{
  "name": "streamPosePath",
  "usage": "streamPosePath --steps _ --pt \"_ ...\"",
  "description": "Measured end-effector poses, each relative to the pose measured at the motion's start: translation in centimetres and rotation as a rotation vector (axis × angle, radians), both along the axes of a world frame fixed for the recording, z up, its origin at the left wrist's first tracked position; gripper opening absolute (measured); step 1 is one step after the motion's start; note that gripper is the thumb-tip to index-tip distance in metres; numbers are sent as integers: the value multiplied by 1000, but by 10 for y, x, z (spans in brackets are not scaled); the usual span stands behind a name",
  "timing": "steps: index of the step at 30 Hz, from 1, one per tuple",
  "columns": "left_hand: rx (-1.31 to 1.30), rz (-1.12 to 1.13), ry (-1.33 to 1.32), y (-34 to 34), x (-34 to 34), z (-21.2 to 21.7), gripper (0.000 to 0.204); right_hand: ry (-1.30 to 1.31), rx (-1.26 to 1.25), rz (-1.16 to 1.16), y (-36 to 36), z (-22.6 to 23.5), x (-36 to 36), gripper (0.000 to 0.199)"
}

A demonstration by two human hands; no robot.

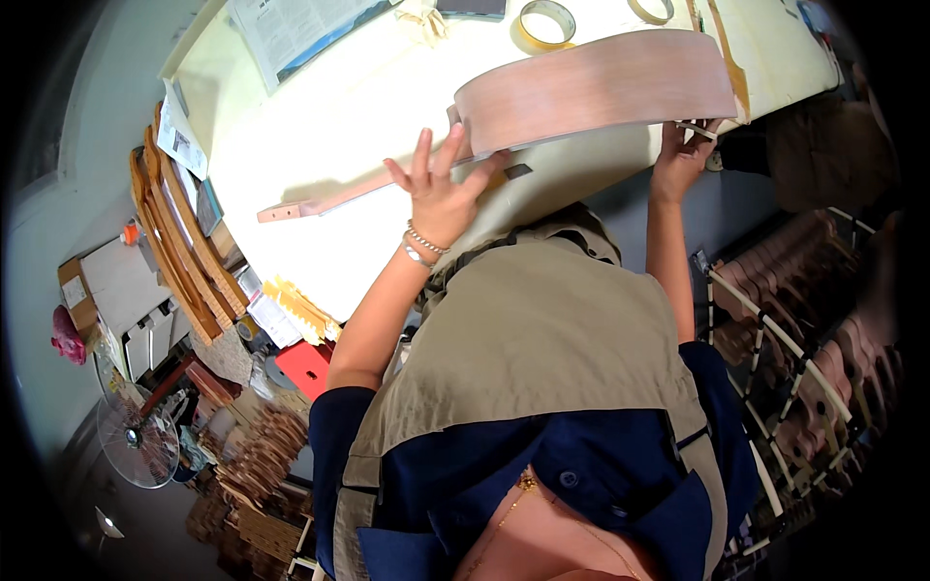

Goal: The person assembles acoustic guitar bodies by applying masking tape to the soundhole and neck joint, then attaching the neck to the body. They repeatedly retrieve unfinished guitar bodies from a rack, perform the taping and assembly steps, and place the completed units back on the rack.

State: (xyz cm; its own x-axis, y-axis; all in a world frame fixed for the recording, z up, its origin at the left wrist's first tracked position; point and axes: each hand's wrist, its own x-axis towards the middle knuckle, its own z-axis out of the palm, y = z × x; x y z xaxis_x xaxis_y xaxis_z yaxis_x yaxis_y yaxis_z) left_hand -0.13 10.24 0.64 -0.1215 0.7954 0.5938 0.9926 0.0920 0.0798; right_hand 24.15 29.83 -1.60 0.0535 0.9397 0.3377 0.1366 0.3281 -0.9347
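Observation:
An unfinished wooden guitar (596, 82) lies on its side on the worktable, its curved pale-brown side facing me. Its neck (354, 191) runs out to the left and ends in a headstock with small holes. My left hand (441, 194) is open beside the joint of neck and body, fingers spread and the thumb at the body's lower edge. At the body's right end, my right hand (681, 160) has its fingers curled against the lower edge. A small pale strip (697, 130) shows at those fingers; I cannot tell exactly what it is.
On the cream worktable (320, 126) lie tape rolls (545, 24) and a newspaper (300, 34). Curved wooden pieces (179, 232) stand at its left edge, near a red stool (305, 368) and a fan (136, 436). A rack (794, 339) of wooden parts stands close on my right.

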Motion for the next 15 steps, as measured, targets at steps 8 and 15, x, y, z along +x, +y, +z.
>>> streamPosePath --steps 8,15 --pt "-161 -269 -159 74 44 107 65 61 -91 0 -7 2 -9 88" --pt "-300 -242 -382 120 4 141 97 67 -157 -6 -2 48 -30 100"
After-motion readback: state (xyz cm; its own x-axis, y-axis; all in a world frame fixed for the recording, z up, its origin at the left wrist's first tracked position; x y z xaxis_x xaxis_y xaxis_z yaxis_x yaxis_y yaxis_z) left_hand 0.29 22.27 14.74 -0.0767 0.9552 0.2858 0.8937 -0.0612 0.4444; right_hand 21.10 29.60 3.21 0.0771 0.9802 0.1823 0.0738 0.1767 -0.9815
